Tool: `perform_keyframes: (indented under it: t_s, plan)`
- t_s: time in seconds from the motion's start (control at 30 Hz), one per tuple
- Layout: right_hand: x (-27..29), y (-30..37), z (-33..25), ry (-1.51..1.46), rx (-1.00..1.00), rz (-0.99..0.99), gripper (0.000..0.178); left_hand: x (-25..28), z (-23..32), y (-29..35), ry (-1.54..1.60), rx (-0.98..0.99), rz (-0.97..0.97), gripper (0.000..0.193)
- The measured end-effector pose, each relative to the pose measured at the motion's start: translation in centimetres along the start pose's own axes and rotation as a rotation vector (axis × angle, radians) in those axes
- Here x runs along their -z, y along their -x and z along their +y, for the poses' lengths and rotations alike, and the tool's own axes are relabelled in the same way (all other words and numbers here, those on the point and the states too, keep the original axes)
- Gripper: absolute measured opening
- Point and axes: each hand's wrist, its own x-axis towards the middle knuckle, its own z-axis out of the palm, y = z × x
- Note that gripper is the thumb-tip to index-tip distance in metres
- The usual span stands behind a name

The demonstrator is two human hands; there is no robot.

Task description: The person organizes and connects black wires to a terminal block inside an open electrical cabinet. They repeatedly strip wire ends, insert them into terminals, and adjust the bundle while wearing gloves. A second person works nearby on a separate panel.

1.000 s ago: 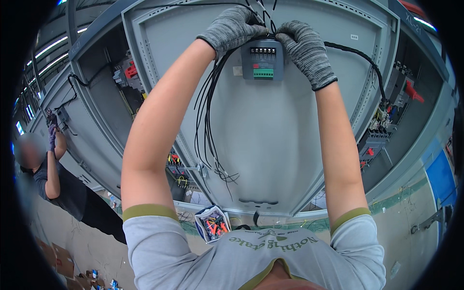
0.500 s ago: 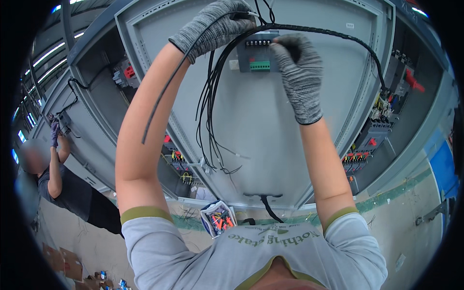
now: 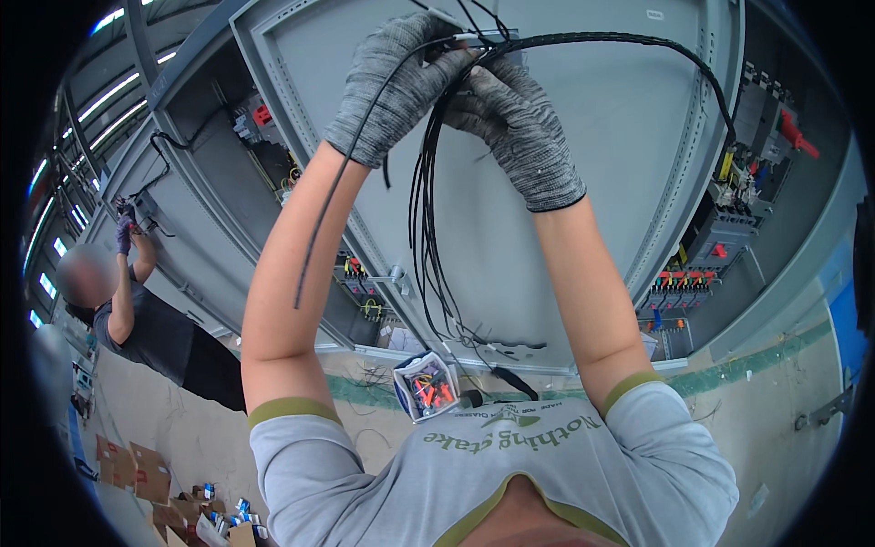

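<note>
My left hand (image 3: 390,91), in a grey knitted glove, is closed with thumb and fingers pinching a black wire (image 3: 321,214). A white sleeve sits on that wire by the fingertips, and its loose end hangs down over my left forearm. Just right of it, my right hand (image 3: 524,128), gloved alike, has its fingers curled round the black wire bundle (image 3: 427,182). Several wires of the bundle hang down with loose ends. A wrapped black cable (image 3: 620,38) runs from the hands to the right. Both hands mostly hide the device on the grey cabinet door (image 3: 556,273).
Open cabinet bays with breakers (image 3: 720,242) flank the door on the right and left. Below, a bin (image 3: 427,387) holds red-handled tools. At far left another person (image 3: 150,328) works on a neighbouring door. Cardboard boxes (image 3: 137,469) lie on the floor at lower left.
My right hand has moved left and in from the device's terminals to the wire bundle beside my left hand. My left hand has come slightly down, still pinching the wire. The view has shifted a little.
</note>
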Motion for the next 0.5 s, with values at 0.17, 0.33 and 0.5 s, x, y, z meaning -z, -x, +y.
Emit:
perform_keyframes:
  t_s: [0.17,0.33,0.5]
  plan:
    - [0.1,-0.4,-0.1,-0.181,-0.091,0.027,0.017,0.1,0.2,-0.9,-0.246,-0.051,-0.072,0.031]
    - [-1.2,0.1,0.0,-0.194,-0.1,0.134,0.011,-0.2,0.6,-1.8,-0.111,0.059,-0.115,0.024]
    - [-1.2,0.1,0.2,-0.19,-0.075,0.203,0.012,-0.7,-0.2,-1.5,-0.014,0.037,-0.049,0.023]
